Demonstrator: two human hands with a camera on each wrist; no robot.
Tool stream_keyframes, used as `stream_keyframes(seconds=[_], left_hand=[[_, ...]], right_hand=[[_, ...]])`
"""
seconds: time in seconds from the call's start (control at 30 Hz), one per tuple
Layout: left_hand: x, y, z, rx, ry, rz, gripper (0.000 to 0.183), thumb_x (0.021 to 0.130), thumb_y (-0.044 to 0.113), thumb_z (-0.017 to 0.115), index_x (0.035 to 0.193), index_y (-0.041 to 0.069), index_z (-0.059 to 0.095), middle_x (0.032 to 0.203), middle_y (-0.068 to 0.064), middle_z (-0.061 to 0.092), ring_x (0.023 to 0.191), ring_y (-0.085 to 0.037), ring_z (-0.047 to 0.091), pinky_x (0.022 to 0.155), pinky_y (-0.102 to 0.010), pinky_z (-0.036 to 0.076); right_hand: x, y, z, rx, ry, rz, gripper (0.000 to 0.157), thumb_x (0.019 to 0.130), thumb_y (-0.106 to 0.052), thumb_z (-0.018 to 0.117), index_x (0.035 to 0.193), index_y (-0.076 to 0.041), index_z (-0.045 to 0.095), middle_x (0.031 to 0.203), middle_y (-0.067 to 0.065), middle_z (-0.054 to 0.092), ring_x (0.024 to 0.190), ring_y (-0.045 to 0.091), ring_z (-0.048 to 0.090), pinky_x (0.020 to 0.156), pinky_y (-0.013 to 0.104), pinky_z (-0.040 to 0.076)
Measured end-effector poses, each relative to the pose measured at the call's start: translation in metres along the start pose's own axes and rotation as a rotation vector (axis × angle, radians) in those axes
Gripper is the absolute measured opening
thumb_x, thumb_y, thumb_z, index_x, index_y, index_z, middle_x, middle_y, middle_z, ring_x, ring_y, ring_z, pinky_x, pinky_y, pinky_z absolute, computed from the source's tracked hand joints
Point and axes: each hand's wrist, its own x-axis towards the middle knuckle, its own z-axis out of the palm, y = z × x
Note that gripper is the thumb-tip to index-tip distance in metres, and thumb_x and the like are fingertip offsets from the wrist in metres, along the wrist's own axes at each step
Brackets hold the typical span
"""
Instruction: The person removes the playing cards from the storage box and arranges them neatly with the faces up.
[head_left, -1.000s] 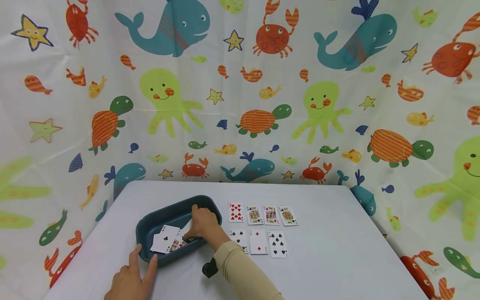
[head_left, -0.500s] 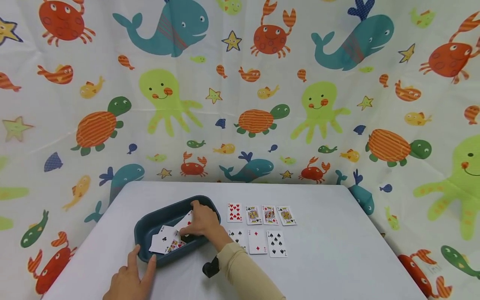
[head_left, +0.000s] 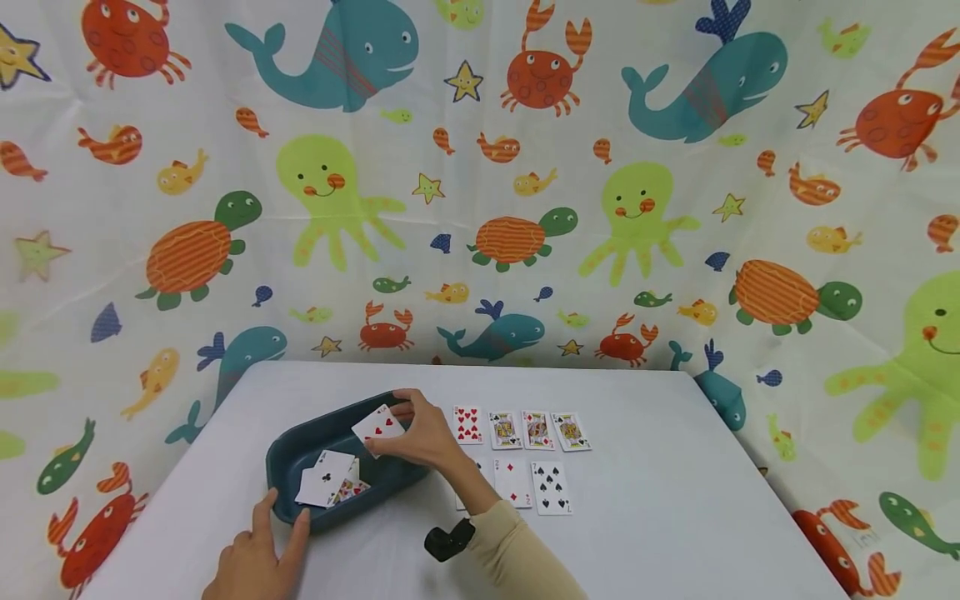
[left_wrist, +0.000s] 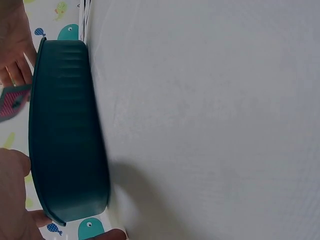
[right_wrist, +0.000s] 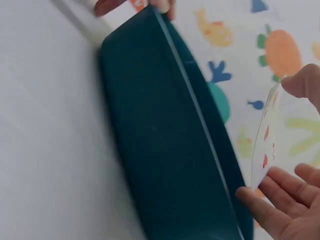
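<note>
My right hand [head_left: 423, 433] pinches a playing card [head_left: 377, 427] with red hearts between thumb and fingers, above the right part of a dark teal tray [head_left: 281, 458]. The right wrist view has the same card [right_wrist: 267, 135] nearly edge-on and slightly bent. Several loose cards [head_left: 327, 479] lie in the tray's left part, a club card on top and a picture card partly covered. My left hand [head_left: 255, 550] touches the tray's near left corner with thumb and index finger spread straight along its outside. The left wrist view shows this hand [left_wrist: 12, 200] at the tray's end.
Right of the tray, face-up cards lie in two rows: a heart card [head_left: 468, 425] and picture cards [head_left: 538, 430] behind, a diamond card [head_left: 513, 483] and a spade card [head_left: 551, 488] in front. My right forearm partly covers the front row. A sea-animal curtain [head_left: 480, 183] hangs behind the white table [head_left: 675, 500].
My right hand has lifted the heart card from the tray's floor and tilted it up, moving slightly right. The left hand stays at the tray's corner.
</note>
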Motion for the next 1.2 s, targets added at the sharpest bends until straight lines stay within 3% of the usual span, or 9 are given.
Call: stream_keyframes(seconds=[0.17, 0.4, 0.57, 0.73, 0.97, 1.2], left_hand=[[-0.002, 0.001, 0.001, 0.012, 0.01, -0.022, 0.087, 0.097, 0.072, 0.041, 0.146, 0.001, 0.031, 0.093, -0.03, 0.058, 0.085, -0.044, 0.057, 0.077, -0.066, 0.054], [-0.002, 0.004, 0.0, 0.001, 0.006, -0.027, 0.089, 0.097, 0.074, 0.039, 0.147, 0.002, 0.031, 0.091, -0.029, 0.057, 0.087, -0.045, 0.057, 0.075, -0.065, 0.053], [-0.001, 0.004, -0.001, 0.008, -0.003, -0.041, 0.088, 0.097, 0.073, 0.043, 0.148, 0.002, 0.03, 0.092, -0.03, 0.057, 0.089, -0.045, 0.057, 0.077, -0.066, 0.053], [0.0, 0.003, -0.001, 0.014, -0.014, -0.056, 0.084, 0.098, 0.066, 0.049, 0.147, 0.001, 0.03, 0.093, -0.032, 0.057, 0.089, -0.046, 0.057, 0.079, -0.068, 0.053], [-0.001, 0.004, -0.002, 0.024, -0.01, -0.041, 0.083, 0.099, 0.064, 0.048, 0.146, -0.001, 0.029, 0.094, -0.033, 0.057, 0.089, -0.048, 0.057, 0.079, -0.068, 0.053], [0.001, 0.002, -0.002, 0.025, -0.015, -0.039, 0.082, 0.1, 0.064, 0.047, 0.146, 0.0, 0.029, 0.094, -0.033, 0.057, 0.089, -0.049, 0.057, 0.08, -0.069, 0.053]], right_hand=[[-0.02, 0.004, -0.026, 0.07, 0.012, -0.05, 0.087, 0.076, -0.041, 0.088, 0.149, -0.014, 0.047, 0.131, 0.001, 0.068, 0.123, 0.018, 0.063, 0.102, 0.047, 0.051], [-0.049, 0.017, -0.069, 0.174, 0.029, -0.086, 0.078, 0.082, -0.031, 0.084, 0.149, -0.017, 0.046, 0.135, 0.007, 0.066, 0.126, 0.026, 0.062, 0.09, 0.036, 0.058], [-0.071, 0.03, -0.095, 0.204, 0.057, -0.067, 0.077, 0.083, -0.025, 0.084, 0.149, -0.015, 0.045, 0.138, 0.013, 0.063, 0.128, 0.032, 0.06, 0.089, 0.038, 0.059], [-0.089, 0.04, -0.113, 0.191, 0.09, -0.031, 0.076, 0.084, -0.023, 0.084, 0.149, -0.014, 0.045, 0.138, 0.015, 0.062, 0.128, 0.035, 0.059, 0.089, 0.038, 0.059], [-0.109, 0.047, -0.133, 0.176, 0.153, -0.049, 0.076, 0.082, -0.02, 0.086, 0.147, -0.012, 0.047, 0.137, 0.016, 0.062, 0.125, 0.041, 0.059, 0.089, 0.04, 0.059], [-0.12, 0.053, -0.145, 0.15, 0.172, -0.032, 0.076, 0.081, -0.022, 0.087, 0.146, -0.014, 0.049, 0.138, 0.011, 0.062, 0.128, 0.035, 0.058, 0.089, 0.033, 0.058]])
